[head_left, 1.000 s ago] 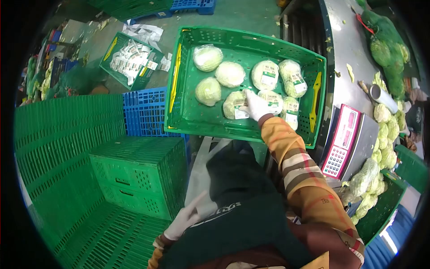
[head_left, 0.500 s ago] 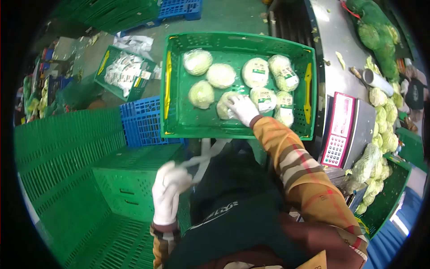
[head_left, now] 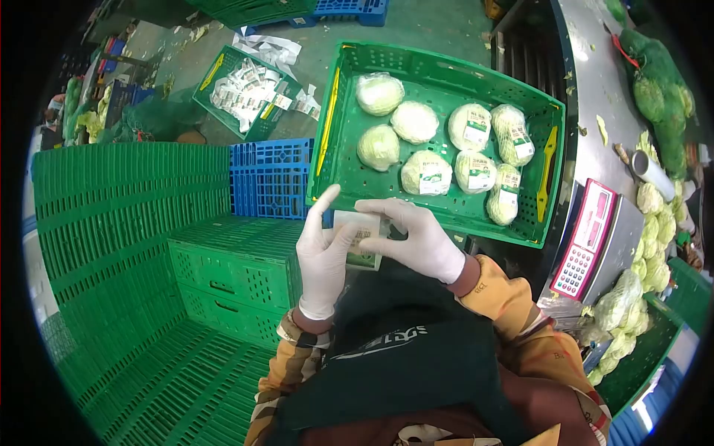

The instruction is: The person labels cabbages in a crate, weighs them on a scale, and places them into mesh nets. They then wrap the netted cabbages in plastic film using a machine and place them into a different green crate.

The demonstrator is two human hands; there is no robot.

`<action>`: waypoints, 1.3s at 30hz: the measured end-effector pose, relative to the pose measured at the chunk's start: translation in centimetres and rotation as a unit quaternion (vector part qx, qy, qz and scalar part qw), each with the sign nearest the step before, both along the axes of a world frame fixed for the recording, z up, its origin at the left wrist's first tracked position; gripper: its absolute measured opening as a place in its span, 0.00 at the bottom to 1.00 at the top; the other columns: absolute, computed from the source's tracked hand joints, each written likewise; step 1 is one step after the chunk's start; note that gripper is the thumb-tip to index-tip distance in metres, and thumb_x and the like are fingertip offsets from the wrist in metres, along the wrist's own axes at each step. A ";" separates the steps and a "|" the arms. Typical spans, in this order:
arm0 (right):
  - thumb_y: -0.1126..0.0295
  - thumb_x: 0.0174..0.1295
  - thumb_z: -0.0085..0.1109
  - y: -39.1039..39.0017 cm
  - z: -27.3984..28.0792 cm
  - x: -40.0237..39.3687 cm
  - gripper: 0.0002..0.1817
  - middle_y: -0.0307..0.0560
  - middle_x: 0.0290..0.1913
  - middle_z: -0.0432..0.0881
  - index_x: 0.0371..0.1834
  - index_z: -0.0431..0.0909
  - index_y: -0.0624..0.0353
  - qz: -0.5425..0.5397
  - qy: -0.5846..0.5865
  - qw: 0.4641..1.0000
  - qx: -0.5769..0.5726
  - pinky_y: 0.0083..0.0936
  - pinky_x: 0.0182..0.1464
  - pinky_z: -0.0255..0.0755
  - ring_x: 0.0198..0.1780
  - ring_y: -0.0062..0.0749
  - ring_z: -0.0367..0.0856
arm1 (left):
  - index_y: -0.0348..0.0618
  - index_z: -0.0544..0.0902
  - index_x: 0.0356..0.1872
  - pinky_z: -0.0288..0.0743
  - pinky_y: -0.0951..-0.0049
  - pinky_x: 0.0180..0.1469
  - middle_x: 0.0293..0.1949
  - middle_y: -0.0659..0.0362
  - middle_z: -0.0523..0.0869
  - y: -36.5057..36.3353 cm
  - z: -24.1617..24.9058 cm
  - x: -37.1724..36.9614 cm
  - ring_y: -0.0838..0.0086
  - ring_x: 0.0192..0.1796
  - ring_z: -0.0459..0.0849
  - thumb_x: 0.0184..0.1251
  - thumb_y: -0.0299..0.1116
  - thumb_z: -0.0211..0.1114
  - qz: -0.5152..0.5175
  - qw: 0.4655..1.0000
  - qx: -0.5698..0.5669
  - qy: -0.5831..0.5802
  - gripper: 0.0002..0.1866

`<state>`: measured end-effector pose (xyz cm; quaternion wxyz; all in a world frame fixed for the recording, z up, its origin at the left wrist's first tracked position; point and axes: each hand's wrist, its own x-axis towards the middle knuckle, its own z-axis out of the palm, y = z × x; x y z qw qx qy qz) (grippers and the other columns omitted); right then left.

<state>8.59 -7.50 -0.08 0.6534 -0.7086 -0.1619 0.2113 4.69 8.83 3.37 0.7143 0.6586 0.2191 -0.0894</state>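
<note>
Bin (head_left: 260, 128), small, green: filled with loose labels (head_left: 244, 93), some over the rim; a strip hanging out could, I judge, snag and drag others if brushed. Blue crate (head_left: 269, 178), upright, latticed, behind the green stack (head_left: 223, 271). Left hand (head_left: 323, 271), gloved: thumb and fingers clenched on a label (head_left: 364, 259), forefinger raised near the large crate (head_left: 424, 65); whether it touches the rim, I cannot tell. Label: held below the crate's near side, in front of my body, print partly covered by my fingers; it could crease or stick to the glove if I press too hard or touch the adhesive. Right hand (head_left: 424, 241), gloved: fingers bent over the label's upper part, thumb at its face; whether this grip is pinched tight, I cannot tell. Uneven pull between the two could tear or twist the label. Large crate, green, yellow handles: three plain heads at left (head_left: 380, 94), wrapped, no label visible; five labelled heads (head_left: 426, 173) from the middle to the right, some touching. Round heads could roll and rub a label if the crate were knocked by a sleeve or wrist. Desk (head_left: 587, 104), metal, at right: leaf scrap (head_left: 602, 128), scale (head_left: 584, 241); a sleeve catching the scale could press its keys. Heap (head_left: 654, 238) beyond, heads piled; a bump could send one rolling.
</note>
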 end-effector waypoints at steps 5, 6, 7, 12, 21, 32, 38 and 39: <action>0.67 0.59 0.67 0.1 -2.1 -0.5 0.17 0.51 0.48 0.83 0.50 0.81 0.63 0.007 0.061 0.997 0.040 0.30 0.53 0.75 0.48 0.38 0.82 | 0.37 0.68 0.63 0.78 0.76 0.51 0.47 0.53 0.84 1.3 -1.1 -1.1 0.76 0.49 0.82 0.70 0.23 0.60 -0.042 0.997 -0.061 -0.022 0.22; 0.67 0.59 0.67 0.1 -2.0 -0.8 0.17 0.51 0.48 0.83 0.50 0.81 0.63 0.006 0.064 0.997 0.038 0.30 0.53 0.75 0.48 0.38 0.82 | 0.37 0.68 0.62 0.78 0.75 0.51 0.47 0.53 0.84 1.8 -1.3 -1.5 0.76 0.49 0.82 0.70 0.23 0.61 -0.052 0.996 -0.072 0.003 0.21; 0.68 0.59 0.67 0.1 -1.8 -1.1 0.16 0.51 0.50 0.83 0.49 0.82 0.63 0.004 0.055 0.997 0.052 0.30 0.53 0.74 0.49 0.38 0.82 | 0.37 0.68 0.61 0.78 0.74 0.51 0.47 0.53 0.84 1.9 -1.4 -1.7 0.75 0.49 0.82 0.70 0.24 0.61 -0.063 0.994 -0.083 0.028 0.21; 0.71 0.55 0.71 0.2 -0.5 -2.3 0.14 0.48 0.55 0.81 0.44 0.83 0.60 -0.024 0.073 0.995 0.071 0.29 0.57 0.72 0.54 0.35 0.80 | 0.36 0.75 0.53 0.85 0.72 0.45 0.46 0.51 0.86 3.1 -1.9 -2.4 0.72 0.44 0.86 0.67 0.23 0.61 -0.072 0.985 -0.150 0.042 0.14; 0.69 0.53 0.73 -0.2 0.7 -2.1 0.13 0.47 0.46 0.85 0.41 0.84 0.59 -0.045 -0.072 0.992 -0.093 0.31 0.52 0.74 0.48 0.39 0.83 | 0.35 0.82 0.48 0.85 0.76 0.39 0.41 0.54 0.87 1.9 -1.2 -0.9 0.77 0.40 0.86 0.67 0.23 0.63 -0.107 0.990 -0.067 0.056 0.10; 0.69 0.64 0.61 -1.3 -3.4 6.7 0.07 0.39 0.31 0.83 0.36 0.83 0.63 -0.094 0.164 0.982 -0.017 0.20 0.35 0.74 0.30 0.18 0.79 | 0.34 0.86 0.34 0.71 0.84 0.29 0.24 0.65 0.84 3.1 -3.0 -2.4 0.88 0.28 0.78 0.68 0.32 0.65 -0.093 0.988 0.069 0.098 0.10; 0.62 0.53 0.73 1.3 -20.9 13.5 0.17 0.47 0.33 0.85 0.41 0.80 0.58 -0.080 0.095 0.974 -0.192 0.30 0.37 0.77 0.33 0.32 0.84 | 0.37 0.63 0.70 0.86 0.70 0.39 0.52 0.51 0.82 5.8 -4.5 -4.2 0.70 0.35 0.86 0.70 0.21 0.51 0.011 0.976 -0.133 0.172 0.26; 0.61 0.50 0.74 1.9 -22.0 13.6 0.21 0.51 0.34 0.85 0.43 0.79 0.58 -0.072 -0.015 0.962 -0.265 0.36 0.42 0.77 0.35 0.42 0.85 | 0.37 0.63 0.70 0.86 0.70 0.39 0.52 0.51 0.82 5.4 -4.1 -3.8 0.70 0.35 0.86 0.70 0.21 0.51 0.007 0.976 -0.132 0.170 0.26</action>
